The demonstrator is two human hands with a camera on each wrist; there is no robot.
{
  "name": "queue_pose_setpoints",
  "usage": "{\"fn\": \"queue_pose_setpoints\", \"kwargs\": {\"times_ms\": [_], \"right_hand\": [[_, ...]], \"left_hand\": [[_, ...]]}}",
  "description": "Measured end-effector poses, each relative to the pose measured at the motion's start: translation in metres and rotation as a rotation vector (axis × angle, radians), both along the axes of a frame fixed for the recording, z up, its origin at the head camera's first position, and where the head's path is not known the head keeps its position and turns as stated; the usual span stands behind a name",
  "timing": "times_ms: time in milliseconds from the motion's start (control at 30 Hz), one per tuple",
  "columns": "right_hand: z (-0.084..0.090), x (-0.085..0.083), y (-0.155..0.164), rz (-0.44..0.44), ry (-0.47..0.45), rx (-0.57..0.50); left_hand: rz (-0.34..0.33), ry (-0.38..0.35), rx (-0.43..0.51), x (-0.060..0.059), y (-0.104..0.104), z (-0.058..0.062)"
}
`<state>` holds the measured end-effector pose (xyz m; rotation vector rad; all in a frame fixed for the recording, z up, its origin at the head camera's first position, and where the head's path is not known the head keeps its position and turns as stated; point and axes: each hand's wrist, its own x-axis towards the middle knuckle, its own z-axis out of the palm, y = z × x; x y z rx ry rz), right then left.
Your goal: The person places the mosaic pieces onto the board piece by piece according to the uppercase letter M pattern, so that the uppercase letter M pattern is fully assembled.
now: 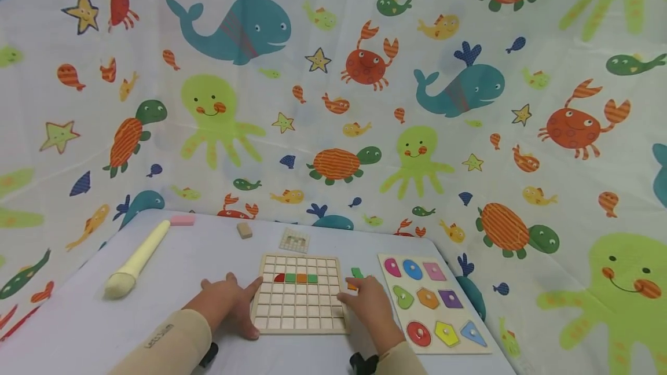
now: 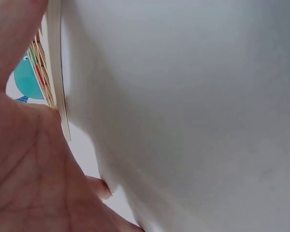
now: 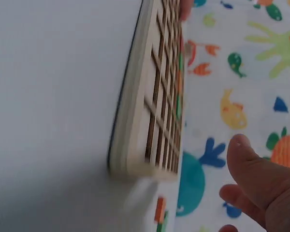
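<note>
Both hands sit at the bottom of the frame: left hand (image 1: 226,301) lies flat, fingers straight against the wooden grid board (image 1: 299,294), lower centre. Right hand (image 1: 371,304) rests released at its right edge, seemingly touching orange and green pieces (image 1: 356,275). Shape puzzle (image 1: 432,300) lies further right.

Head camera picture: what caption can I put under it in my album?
Two hands, left and right, rest at the sides of a wooden grid board holding four colored pieces.
</note>
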<state>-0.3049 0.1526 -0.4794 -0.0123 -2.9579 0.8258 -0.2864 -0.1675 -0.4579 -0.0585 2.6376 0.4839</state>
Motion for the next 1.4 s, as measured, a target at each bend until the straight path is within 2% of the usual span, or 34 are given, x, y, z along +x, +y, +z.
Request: {"fn": "queue_pose_setpoints", "kwargs": {"times_ms": [133,300,500,800,1167,1400], "right_hand": [[-0.001,-0.031,0.029,-0.125,-0.044,0.09],[-0.006,-0.052,0.046,-0.16,-0.153,0.105],[-0.002,-0.053,0.047,-0.151,-0.174,0.116],[-0.001,-0.058,0.049,-0.129,-0.151,0.149],[-0.011,-0.061,0.05,-0.15,-0.151,0.146],[-0.006,-0.066,0.041,-0.146,-0.101,0.097]], "left_hand": [[0.02,-0.012,0.019,-0.001,-0.002,-0.003],[0.029,-0.016,0.03,-0.002,-0.003,-0.009],[0.018,0.0,0.026,-0.004,0.001,-0.011],[0.031,0.004,0.017,-0.008,0.004,-0.01],[0.038,-0.021,0.036,-0.007,0.002,-0.012],[0.032,-0.002,0.032,-0.005,-0.001,-0.01]]}}
